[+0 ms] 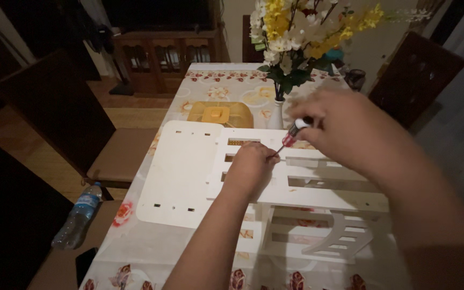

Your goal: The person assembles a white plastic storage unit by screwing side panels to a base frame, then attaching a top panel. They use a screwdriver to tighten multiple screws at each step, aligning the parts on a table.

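Right hand (345, 126) is gripping a screwdriver (292, 135); left hand (251, 167), curled shut, is pressing the white panel (183, 172) mid-table. Panel is looking light, stiff, breakable at slots; best held by edges.

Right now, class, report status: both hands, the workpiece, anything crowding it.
Right hand grips screwdriver, tip down. Left hand braces white slotted panel. White vase of flowers stands close behind.

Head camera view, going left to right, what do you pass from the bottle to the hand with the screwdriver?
Bottle → flat white panel → left hand → screwdriver → right hand.
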